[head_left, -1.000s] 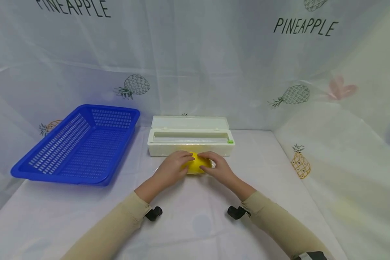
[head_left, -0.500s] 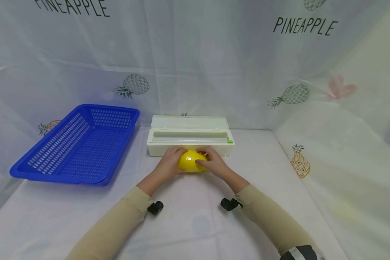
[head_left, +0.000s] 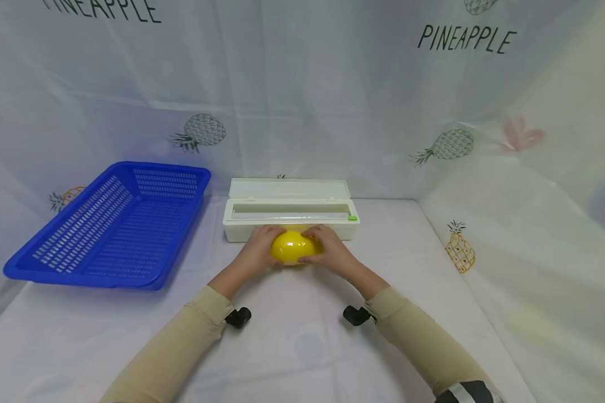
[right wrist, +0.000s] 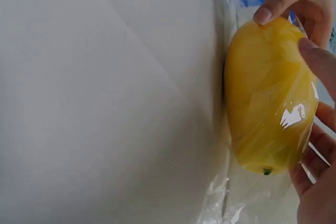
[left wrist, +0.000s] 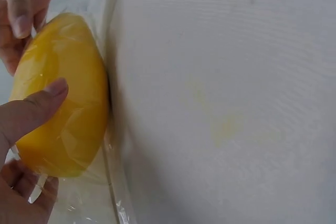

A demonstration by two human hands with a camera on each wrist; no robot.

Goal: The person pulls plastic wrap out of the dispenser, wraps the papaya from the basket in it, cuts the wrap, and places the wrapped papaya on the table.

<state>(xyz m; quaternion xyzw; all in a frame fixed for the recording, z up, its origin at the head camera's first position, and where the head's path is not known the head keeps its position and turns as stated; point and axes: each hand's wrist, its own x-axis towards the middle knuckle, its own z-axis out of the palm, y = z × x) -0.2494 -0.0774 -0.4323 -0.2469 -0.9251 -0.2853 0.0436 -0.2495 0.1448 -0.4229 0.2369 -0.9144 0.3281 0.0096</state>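
Note:
A glossy yellow oval fruit (head_left: 293, 247), mango-like and wrapped in clear plastic film, lies in front of a white cling film dispenser (head_left: 242, 232). My left hand (head_left: 254, 249) grips its left end, thumb on the near side, fingers behind. The right hand (head_left: 333, 254) holds the other end with thumb and fingers curled around it. In the right wrist view a small green stem tip shows on the wrapped fruit (right wrist: 262, 98). Loose clear film (left wrist: 86, 203) spreads under and beside the fruit in the left wrist view.
The dispenser's lid (head_left: 289, 189) stands raised at the back, and a green slider (head_left: 352, 218) sits at its right end. A blue perforated plastic basket (head_left: 156, 280) is at the left. White cloth (head_left: 262, 358) covers the table, with a pineapple-print curtain (head_left: 302, 84) behind.
Both hands have moved from over the fruit out to its two ends, so more of its yellow surface shows. The head view has shifted slightly; the dispenser and basket stay put.

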